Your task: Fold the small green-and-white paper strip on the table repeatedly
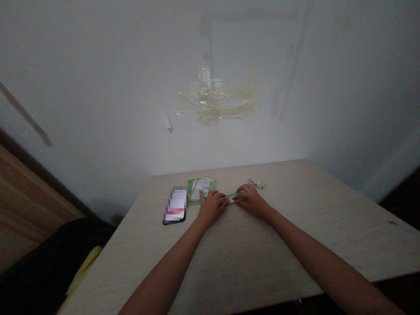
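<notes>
A narrow folded strip of green-and-white printed packaging [231,197] lies low over the tabletop between my two hands. The fingertips of my left hand [212,208] are closed on its left end, with the thumb sticking out to the side. My right hand [254,202] pinches the other end, its fingers curled and partly covering the strip. Just beyond my left hand is a small pile of flat green-and-white packets [199,186]. Past my right hand sits another narrow, twisted green-and-white strip [257,183].
A phone with a blurred-out screen [175,205] lies left of the packets. The pale wooden table [278,262] meets a white wall [131,87] bearing patches of clear tape [216,100]. Dark cloth and something yellow [87,264] are beside the table's left edge.
</notes>
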A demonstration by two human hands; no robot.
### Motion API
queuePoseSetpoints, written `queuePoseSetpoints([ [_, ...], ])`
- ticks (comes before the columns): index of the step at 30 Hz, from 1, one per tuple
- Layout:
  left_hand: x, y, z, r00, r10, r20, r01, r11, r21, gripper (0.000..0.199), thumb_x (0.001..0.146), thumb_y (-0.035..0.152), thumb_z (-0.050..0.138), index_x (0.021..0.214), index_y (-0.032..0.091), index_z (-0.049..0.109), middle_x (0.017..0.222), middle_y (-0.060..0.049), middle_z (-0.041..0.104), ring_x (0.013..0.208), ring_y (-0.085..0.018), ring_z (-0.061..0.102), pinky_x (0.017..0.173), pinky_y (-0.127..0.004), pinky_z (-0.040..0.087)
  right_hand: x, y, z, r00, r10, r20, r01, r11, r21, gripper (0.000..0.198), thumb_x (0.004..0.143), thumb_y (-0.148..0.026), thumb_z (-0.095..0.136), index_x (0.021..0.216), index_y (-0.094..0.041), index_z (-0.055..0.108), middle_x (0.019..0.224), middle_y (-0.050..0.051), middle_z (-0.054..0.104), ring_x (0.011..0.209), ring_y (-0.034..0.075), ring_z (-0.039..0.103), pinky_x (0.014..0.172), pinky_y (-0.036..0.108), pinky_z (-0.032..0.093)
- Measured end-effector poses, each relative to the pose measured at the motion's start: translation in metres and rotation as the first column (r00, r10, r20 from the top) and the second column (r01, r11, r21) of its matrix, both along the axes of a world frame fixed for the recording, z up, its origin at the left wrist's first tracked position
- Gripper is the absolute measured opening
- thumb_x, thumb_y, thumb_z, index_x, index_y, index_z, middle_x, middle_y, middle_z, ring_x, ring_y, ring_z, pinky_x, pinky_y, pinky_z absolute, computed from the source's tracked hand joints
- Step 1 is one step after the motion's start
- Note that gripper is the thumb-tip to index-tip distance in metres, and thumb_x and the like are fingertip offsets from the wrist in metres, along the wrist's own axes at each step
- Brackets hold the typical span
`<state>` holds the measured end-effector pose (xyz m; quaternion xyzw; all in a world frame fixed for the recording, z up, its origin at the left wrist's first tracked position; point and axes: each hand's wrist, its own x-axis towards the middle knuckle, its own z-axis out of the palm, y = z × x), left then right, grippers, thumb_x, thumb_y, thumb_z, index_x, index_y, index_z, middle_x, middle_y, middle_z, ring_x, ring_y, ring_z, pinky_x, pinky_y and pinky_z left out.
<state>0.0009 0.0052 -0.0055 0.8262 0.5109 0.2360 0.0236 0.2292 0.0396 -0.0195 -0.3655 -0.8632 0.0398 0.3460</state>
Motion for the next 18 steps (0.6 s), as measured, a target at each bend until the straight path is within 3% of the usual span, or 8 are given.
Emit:
queuePoseSetpoints([
  [11,0.0028,-0.0016,0.0017,0.999,-0.018,-0.051,0.019,1.000,0.020,0.030,0.098,0.041,0.044,0.117,0.034,0.067,0.119,-0.002,0.070,0.122,-0.025,0.050,0.110,-0.076,-0.002,-0.0030,-0.0045,0.0078,0.997,0.080,-0.001,-0.080,0.996,0.046,0.016,0.087,-0.020,0.066,0.097,-0.026,0.076,0.096,0.006,0.066,0.097,0.021,0.056,0.090,0.038,0.044],
  [18,0.0005,-0.0024,0.0043,0.997,-0.071,-0.022,0.071,0.997,0.013,0.033,0.099,0.042,0.042,0.116,0.033,0.068,0.114,-0.002,0.072,0.124,-0.023,0.049,0.113,-0.072,-0.008,-0.0012,-0.0002,0.0024,0.999,-0.014,0.053,0.010,0.998,0.066,0.014,0.087,-0.019,0.065,0.093,-0.025,0.077,0.094,0.007,0.064,0.094,0.022,0.056,0.088,0.038,0.042],
])
